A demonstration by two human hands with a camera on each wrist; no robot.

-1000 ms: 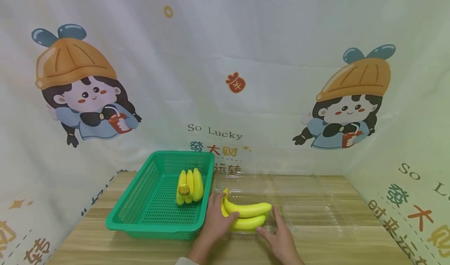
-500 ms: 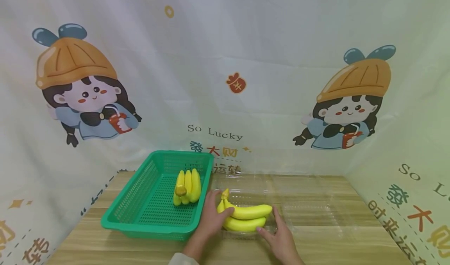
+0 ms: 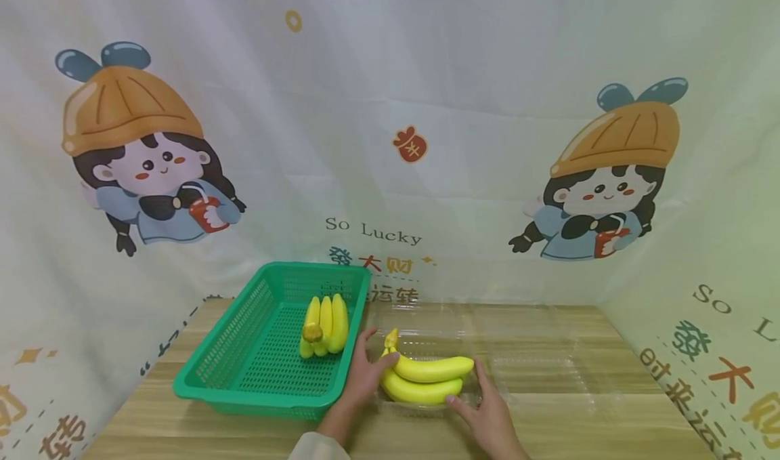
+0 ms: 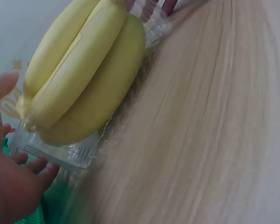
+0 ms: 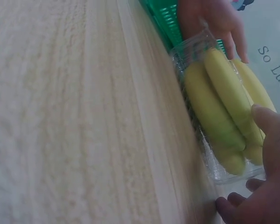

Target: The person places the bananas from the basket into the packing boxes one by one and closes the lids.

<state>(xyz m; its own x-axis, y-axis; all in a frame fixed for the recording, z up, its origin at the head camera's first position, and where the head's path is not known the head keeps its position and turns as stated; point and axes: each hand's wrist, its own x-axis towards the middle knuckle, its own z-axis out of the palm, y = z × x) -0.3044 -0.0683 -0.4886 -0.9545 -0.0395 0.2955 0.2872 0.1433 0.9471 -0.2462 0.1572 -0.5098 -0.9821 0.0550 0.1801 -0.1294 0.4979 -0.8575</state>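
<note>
A bunch of yellow bananas (image 3: pixel 426 370) lies in one half of a clear plastic clamshell box (image 4: pixel 60 154), its stem pointing to the far left. My left hand (image 3: pixel 363 373) is at the box's left end, between it and the basket. In the left wrist view, that hand's thumb stands apart from the bananas and its fingertips are by the box's end wall. At the right end, my right hand (image 3: pixel 489 409) spreads its thumb and fingers around the box's corner. The right wrist view shows its thumb (image 5: pixel 263 116) at the bananas, with the other fingers loosely bent beside the box.
A green plastic basket (image 3: pixel 268 398) stands on the left of the wooden table (image 3: pixel 567 433), holding another banana bunch (image 3: pixel 326 326). The box's other clear half (image 3: pixel 542 372) extends to the right. A printed cloth (image 3: pixel 475 196) hangs behind and beside the table.
The bananas' stem end has settled into the box, and my left hand has drawn back leftward from them. The green basket has shifted slightly left. My right hand has hardly moved.
</note>
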